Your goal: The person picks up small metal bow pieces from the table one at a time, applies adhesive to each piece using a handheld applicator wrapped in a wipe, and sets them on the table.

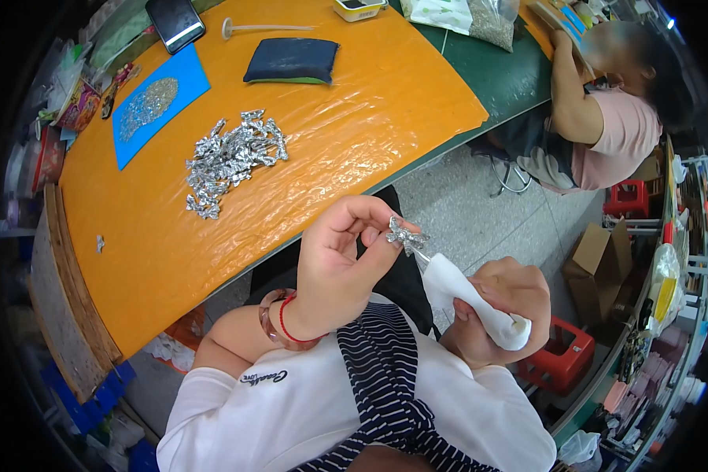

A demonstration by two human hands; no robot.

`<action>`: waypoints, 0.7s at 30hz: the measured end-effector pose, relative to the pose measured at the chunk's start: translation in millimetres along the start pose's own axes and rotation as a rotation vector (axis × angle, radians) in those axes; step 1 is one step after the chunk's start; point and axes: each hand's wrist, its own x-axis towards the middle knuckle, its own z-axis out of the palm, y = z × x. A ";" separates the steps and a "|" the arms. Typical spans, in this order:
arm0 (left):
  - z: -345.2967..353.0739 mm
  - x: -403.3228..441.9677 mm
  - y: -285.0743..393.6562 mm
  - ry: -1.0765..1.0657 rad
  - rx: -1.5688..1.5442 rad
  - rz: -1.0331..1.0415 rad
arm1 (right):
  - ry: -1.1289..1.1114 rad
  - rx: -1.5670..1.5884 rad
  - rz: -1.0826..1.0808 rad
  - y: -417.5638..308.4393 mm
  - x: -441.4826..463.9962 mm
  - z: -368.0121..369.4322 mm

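Between thumb and forefinger, my left hand (340,256) pinches a small silver metal piece (405,235) in front of my chest. My right hand (515,303) is wrapped round a soft white tube (468,299), whose thin metal tip touches or almost touches the silver piece. On the orange table sheet (354,141) lies a pile of similar silver pieces (232,157). Farther left, many tiny clear stones (151,108) are spread on a blue sheet (189,72).
At the table's far side are a dark pouch (293,60), a phone (175,23) and a white stick (267,28). A person (606,118) sits at the right. Red stools (560,358) and a cardboard box (596,271) stand on the floor.
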 end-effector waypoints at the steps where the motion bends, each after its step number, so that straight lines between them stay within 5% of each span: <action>1: -0.1 0.0 -0.2 -0.005 0.012 0.010 | -0.001 0.001 -0.002 -0.5 0.1 0.3; 13: -5.2 1.6 1.3 0.048 0.077 -0.036 | 0.175 0.290 -0.154 10.0 -5.8 -1.1; 18: -6.1 4.2 -8.1 0.003 0.000 -0.082 | 0.000 0.303 -0.097 19.0 -8.2 -16.2; 21: -9.1 4.5 -6.1 -0.042 0.021 -0.153 | 0.144 0.560 -0.025 19.8 -6.7 -3.9</action>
